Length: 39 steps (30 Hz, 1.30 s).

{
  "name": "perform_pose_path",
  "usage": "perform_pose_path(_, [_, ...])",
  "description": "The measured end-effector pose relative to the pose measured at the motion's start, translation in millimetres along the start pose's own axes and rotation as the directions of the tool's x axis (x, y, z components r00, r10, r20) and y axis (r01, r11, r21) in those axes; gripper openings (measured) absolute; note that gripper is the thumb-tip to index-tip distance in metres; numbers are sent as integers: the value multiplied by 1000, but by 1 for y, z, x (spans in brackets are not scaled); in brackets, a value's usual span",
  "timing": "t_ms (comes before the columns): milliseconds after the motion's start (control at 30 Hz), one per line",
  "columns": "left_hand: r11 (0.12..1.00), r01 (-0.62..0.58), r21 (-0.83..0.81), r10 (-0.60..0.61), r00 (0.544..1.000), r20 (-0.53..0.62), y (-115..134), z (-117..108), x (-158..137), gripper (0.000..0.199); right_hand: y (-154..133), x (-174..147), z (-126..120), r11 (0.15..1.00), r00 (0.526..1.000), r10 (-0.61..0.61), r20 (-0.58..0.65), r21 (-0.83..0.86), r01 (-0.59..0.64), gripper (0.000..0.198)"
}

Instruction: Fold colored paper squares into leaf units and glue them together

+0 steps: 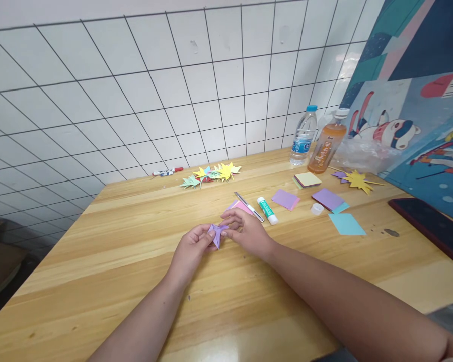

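A small piece of folded purple origami paper [218, 236] is held between both hands, just above the wooden table [128, 241]. My left hand [195, 242] pinches it from the left, thumb on top. On the other side, my right hand [246, 232] grips its right edge between thumb and fingers. Right behind my right hand lie a box cutter [251, 207] and some pink paper [238, 205]. A glue stick [267, 210] without its cap rests to the right of them.
Folded paper leaves [226, 172] and markers [168, 172] lie near the tiled wall. Paper squares [347, 224], a white cap [317, 208] and a yellow paper leaf [358, 181] are at right. A water bottle [304, 136], an orange drink bottle [327, 143] and a dark phone [430, 226] stand or lie beyond.
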State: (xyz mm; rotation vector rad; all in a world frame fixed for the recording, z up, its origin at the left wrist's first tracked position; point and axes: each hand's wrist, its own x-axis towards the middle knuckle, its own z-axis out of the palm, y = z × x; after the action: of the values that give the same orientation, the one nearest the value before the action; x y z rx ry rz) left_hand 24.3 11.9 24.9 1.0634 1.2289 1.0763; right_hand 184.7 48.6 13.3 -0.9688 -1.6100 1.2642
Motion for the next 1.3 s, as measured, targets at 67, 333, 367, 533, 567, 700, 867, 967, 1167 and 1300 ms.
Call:
perform_pose_path(67, [1000,-1,-2,1,1000,4,-1,0,0,34,1,0,0,1000,1000,8,-9,-16,-8,24])
perform_pose_path(333, [1000,1,-20,-1,1000,18,-3,-3,2,32,3,0,-1,983,998,-57,-24,-174,52,19])
perform_pose_path(367, [1000,-1,-22,1,1000,18,-3,-3,2,32,3,0,-2,977,997,-81,-15,-198,77,20])
perform_pose_path(533, [1000,4,-3,-4,999,32,-3,-2,1,32,7,1,-5,952,980,-195,47,-230,200,15])
perform_pose_path(567, [1000,4,5,-4,999,37,-3,-1,1,33,8,1,-5,941,976,-211,51,-260,217,15])
perform_pose_path(700, [999,-20,37,18,998,63,-5,-1,1,35,5,-1,-8,868,967,-249,62,-429,251,14])
perform_pose_path(867, [997,-42,64,36,996,81,-9,-1,3,38,0,-5,-7,813,964,-256,69,-525,253,11])
perform_pose_path(967, [998,-47,52,43,997,69,-10,-1,3,40,1,-4,-6,821,966,-246,81,-512,252,8])
perform_pose_path(1167, [996,-53,68,49,997,58,-8,1,2,47,5,-2,-6,853,958,-264,110,-437,285,11])
perform_pose_path(1300, [996,-55,74,52,997,48,-10,2,3,50,9,-1,-7,867,955,-276,110,-400,297,9])
